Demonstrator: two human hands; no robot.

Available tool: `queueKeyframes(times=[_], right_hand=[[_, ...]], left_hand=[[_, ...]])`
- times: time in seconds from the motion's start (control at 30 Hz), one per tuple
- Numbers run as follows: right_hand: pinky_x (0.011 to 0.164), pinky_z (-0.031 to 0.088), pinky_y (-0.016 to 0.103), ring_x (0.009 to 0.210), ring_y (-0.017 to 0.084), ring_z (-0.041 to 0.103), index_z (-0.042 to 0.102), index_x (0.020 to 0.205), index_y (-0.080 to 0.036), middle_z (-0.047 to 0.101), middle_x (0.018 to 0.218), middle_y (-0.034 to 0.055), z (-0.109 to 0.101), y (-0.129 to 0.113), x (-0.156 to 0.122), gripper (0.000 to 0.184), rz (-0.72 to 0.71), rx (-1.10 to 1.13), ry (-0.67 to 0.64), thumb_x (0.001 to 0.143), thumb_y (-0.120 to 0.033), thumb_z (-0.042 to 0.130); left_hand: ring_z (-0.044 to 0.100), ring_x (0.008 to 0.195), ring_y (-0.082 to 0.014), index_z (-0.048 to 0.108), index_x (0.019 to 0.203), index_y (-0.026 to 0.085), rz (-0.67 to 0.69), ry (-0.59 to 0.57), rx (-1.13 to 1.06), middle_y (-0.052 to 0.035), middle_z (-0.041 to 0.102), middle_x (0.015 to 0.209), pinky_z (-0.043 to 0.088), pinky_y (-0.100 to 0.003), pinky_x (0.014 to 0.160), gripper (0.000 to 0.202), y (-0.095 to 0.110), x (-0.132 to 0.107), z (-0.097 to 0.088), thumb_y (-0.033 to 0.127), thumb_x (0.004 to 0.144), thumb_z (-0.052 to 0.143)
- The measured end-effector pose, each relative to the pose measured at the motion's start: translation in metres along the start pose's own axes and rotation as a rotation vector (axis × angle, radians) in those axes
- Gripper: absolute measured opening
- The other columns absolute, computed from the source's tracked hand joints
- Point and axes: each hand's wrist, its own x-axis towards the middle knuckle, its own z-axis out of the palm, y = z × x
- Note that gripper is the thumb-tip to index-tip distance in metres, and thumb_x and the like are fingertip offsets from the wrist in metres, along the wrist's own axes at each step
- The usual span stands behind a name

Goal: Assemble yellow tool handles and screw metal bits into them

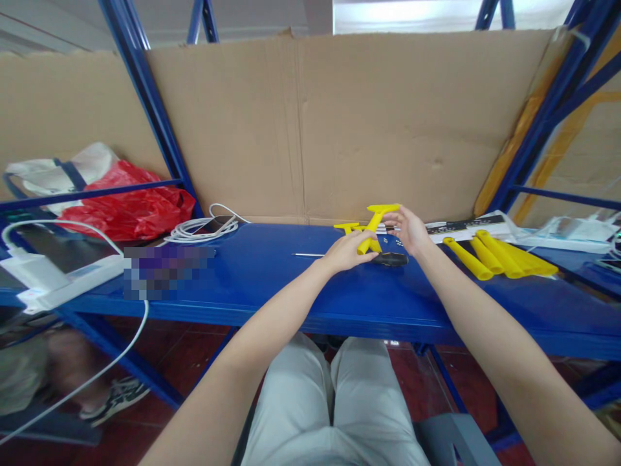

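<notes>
Left hand [347, 251] pinching the low end of the yellow plastic piece [374, 223], right hand [410, 230] pinching its top bar, just above the blue shelf [272, 278]; might easily slip and knock the screwdriver [392, 259] underneath rolling.

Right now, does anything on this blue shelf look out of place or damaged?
Nothing looks spilled or broken. One oddity: a white cable droops off the blue metal shelf over its front edge at the left, hanging loose. The left hand and right hand meet on a yellow plastic T-shaped part.
</notes>
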Motion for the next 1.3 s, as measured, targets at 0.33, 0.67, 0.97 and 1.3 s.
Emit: queueKeyframes(times=[0.33, 0.67, 0.97, 1.3], right_hand=[[0.105, 0.048, 0.040, 0.116, 0.022, 0.065, 0.072, 0.120, -0.017, 0.068, 0.134, 0.0130, 0.017, 0.015, -0.011, 0.035, -0.070, -0.664, -0.183, 0.086, -0.016, 0.064], [0.090, 0.057, 0.034, 0.087, 0.019, 0.072, 0.076, 0.110, -0.016, 0.078, 0.104, 0.0090, 0.019, 0.014, -0.013, 0.029, -0.143, -0.861, -0.244, 0.086, -0.010, 0.060], [0.094, 0.057, 0.036, 0.093, 0.020, 0.073, 0.076, 0.111, -0.017, 0.078, 0.108, 0.0087, 0.015, 0.020, -0.008, 0.031, -0.192, -0.942, -0.275, 0.085, -0.012, 0.060], [0.104, 0.051, 0.038, 0.111, 0.023, 0.070, 0.079, 0.108, -0.017, 0.076, 0.118, 0.0083, 0.011, 0.020, -0.008, 0.033, -0.233, -1.152, -0.445, 0.085, -0.012, 0.055]], left_hand=[[0.058, 0.128, -0.0300, 0.048, 0.133, 0.025, -0.443, -0.080, 0.140, -0.0118, 0.065, 0.135, 0.046, -0.047, 0.103, 0.047, -0.016, 0.001, -0.002, 0.047, 0.094, 0.061], [0.047, 0.142, -0.0344, 0.034, 0.155, 0.023, -0.546, -0.262, 0.174, -0.0171, 0.052, 0.152, 0.041, -0.056, 0.110, 0.062, -0.032, 0.005, 0.002, 0.048, 0.099, 0.048], [0.048, 0.141, -0.0335, 0.054, 0.147, 0.028, -0.542, -0.231, 0.256, -0.0099, 0.052, 0.154, 0.037, -0.060, 0.113, 0.048, -0.032, 0.005, 0.001, 0.031, 0.100, 0.046], [0.042, 0.145, -0.0277, 0.056, 0.145, 0.030, -0.332, -0.297, 0.288, -0.0065, 0.051, 0.155, 0.033, -0.055, 0.118, 0.045, -0.022, 0.005, 0.006, 0.032, 0.103, 0.038]])
